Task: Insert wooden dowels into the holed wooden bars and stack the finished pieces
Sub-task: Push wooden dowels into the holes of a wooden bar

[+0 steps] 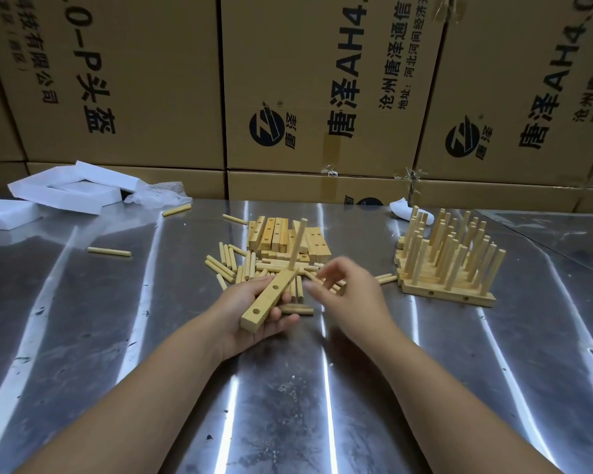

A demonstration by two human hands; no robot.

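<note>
My left hand grips a holed wooden bar held slanted over the metal table. One dowel stands upright in the bar's far hole; two nearer holes show bare. My right hand hovers just right of the bar with fingers loosely spread and nothing visibly held; it is blurred. Loose dowels lie scattered behind my hands. Bare bars are piled beyond them. Finished pieces with upright dowels are stacked at the right.
Stray dowels lie at the left on the reflective metal table. White foam pieces and crumpled plastic sit at the back left. Cardboard boxes wall off the far edge.
</note>
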